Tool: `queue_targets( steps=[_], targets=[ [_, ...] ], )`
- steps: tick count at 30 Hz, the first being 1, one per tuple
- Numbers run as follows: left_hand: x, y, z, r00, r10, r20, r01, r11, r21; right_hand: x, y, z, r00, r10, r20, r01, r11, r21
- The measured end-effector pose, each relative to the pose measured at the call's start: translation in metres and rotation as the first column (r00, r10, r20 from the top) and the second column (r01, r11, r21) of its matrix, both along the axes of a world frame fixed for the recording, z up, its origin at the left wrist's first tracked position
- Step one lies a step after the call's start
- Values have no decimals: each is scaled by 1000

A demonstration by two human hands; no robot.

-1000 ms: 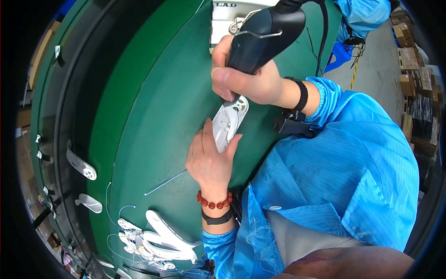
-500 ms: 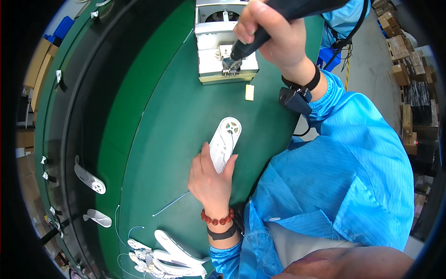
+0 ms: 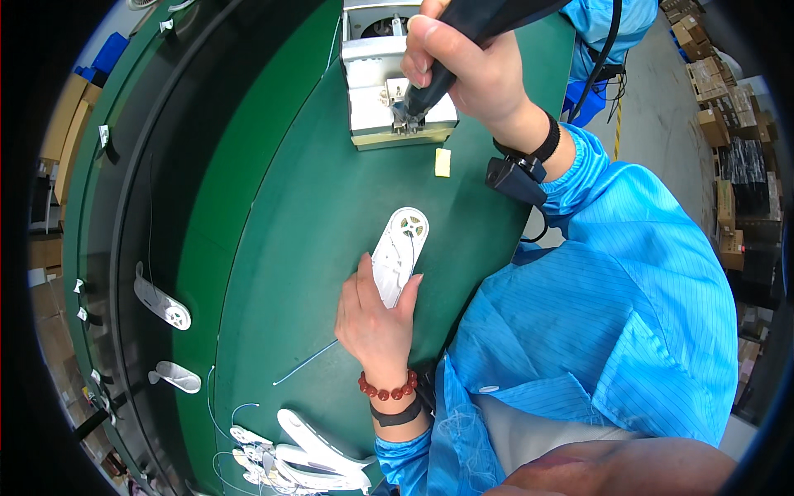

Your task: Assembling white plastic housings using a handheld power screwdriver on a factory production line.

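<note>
My right hand (image 3: 473, 70) is closed round a black electric screwdriver (image 3: 442, 78). The driver's tip meets the front of a white screw feeder (image 3: 370, 103) at the far side of the table. Nearer to me, a long white plastic housing (image 3: 394, 263) with a round, spoked end and a thin wire inside lies on the green mat. My left hand (image 3: 376, 318) grips its near end, thumb on the right edge and fingers on the left, covering that end.
A small yellow block (image 3: 442, 163) lies in front of the feeder. A loose blue wire (image 3: 306, 362) is left of my left hand. White housings and wired parts (image 3: 318, 450) pile up near left. Two more white pieces, one a housing (image 3: 162, 299), rest on the dark conveyor (image 3: 153, 240).
My right hand and the screwdriver have shifted slightly left, the tip still at the feeder. The pieces on the conveyor have moved a little farther away. My left hand stays put.
</note>
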State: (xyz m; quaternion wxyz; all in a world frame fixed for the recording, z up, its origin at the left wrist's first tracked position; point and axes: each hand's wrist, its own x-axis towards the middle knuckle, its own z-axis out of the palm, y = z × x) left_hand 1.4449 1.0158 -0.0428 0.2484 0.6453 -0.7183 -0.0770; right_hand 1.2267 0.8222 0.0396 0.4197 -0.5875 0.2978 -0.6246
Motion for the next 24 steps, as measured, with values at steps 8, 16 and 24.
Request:
queue_targets(
  steps=[8, 16, 24],
  targets=[
    [-1, -1, -1, 1000, 12, -14, -12, 1000, 3, 3, -7, 0, 998, 34, -45, -32, 999, 37],
    [0, -2, -4, 998, 13, 61, -15, 999, 33, 19, 6, -25, 987, 153, -41, -135, 947, 291],
    [-4, -14, -6, 999, 46, 29, -48, 996, 74, 16, 30, -46, 871, 474, 126, -490, 854, 175]
  ],
)
